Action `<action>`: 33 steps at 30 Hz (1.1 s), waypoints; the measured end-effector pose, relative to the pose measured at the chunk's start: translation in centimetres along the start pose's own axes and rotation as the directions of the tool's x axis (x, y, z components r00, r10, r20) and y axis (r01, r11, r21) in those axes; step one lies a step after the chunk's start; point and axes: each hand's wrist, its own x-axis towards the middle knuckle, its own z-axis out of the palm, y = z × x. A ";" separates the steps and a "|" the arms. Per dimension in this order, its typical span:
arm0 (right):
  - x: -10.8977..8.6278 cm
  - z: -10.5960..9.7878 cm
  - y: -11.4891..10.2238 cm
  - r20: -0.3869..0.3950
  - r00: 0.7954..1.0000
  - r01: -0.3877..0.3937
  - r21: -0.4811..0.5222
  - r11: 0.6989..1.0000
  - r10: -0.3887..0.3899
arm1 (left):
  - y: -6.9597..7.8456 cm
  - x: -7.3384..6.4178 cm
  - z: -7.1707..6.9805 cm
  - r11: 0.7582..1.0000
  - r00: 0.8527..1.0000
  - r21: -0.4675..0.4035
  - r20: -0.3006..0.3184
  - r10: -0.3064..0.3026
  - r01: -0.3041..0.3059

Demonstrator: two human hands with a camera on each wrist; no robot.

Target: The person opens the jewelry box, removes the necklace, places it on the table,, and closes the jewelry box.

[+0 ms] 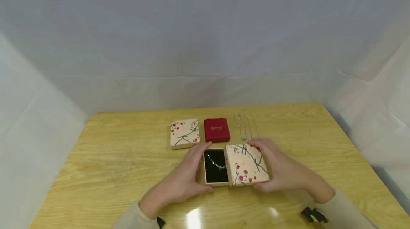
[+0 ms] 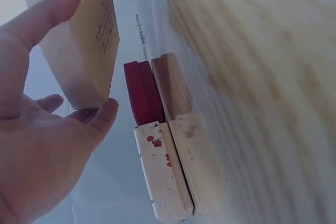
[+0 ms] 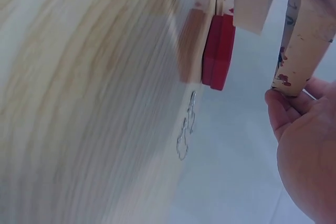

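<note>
My left hand (image 1: 184, 175) grips the cream base of a jewelry box (image 1: 205, 172), thumb and fingers on opposite edges. Inside the base, a silver bracelet or necklace (image 1: 218, 166) lies on black padding. With my right hand (image 1: 280, 169) I hold the floral lid (image 1: 246, 165) by its edges. The lid covers the right part of the base in the head view. Both wrist views show base and lid lifted above the table, and the right wrist view shows the lid (image 3: 302, 45) tilted apart from the base (image 3: 255, 1).
Behind my hands a closed floral box (image 1: 184, 133) sits left of a red box (image 1: 217, 129) with gold lettering. Right of these, thin silver chains (image 1: 246, 124) lie on the wooden table (image 1: 121, 158). A white sheet (image 1: 192, 44) hangs behind the table.
</note>
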 end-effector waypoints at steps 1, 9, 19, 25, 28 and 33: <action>-0.1 -0.1 0.1 0.001 1.000 -0.001 -0.005 1.000 0.001 | 0.0 0.0 0.0 1.000 1.000 0.003 0.001 0.000 0.000; -1.0 -0.8 0.8 0.009 1.000 -0.030 -0.050 0.998 0.030 | -0.2 -0.1 -0.1 1.000 1.000 0.012 0.005 0.002 -0.002; -2.4 -2.2 1.5 0.041 0.993 -0.112 -0.047 0.993 0.114 | -0.7 -0.4 0.0 0.999 1.000 0.022 0.002 0.026 -0.026; -3.1 -2.9 2.0 0.050 0.989 -0.133 -0.083 0.988 0.137 | -0.8 -0.5 0.0 0.999 0.999 0.028 -0.001 0.034 -0.034; -3.5 -3.2 2.3 0.051 0.987 -0.148 -0.105 0.983 0.154 | -0.8 -0.5 0.0 0.998 0.999 0.035 -0.005 0.044 -0.044; -4.1 -3.7 2.8 0.053 0.985 -0.157 -0.134 0.978 0.165 | -0.9 -0.5 0.1 0.997 0.999 0.054 0.000 0.053 -0.053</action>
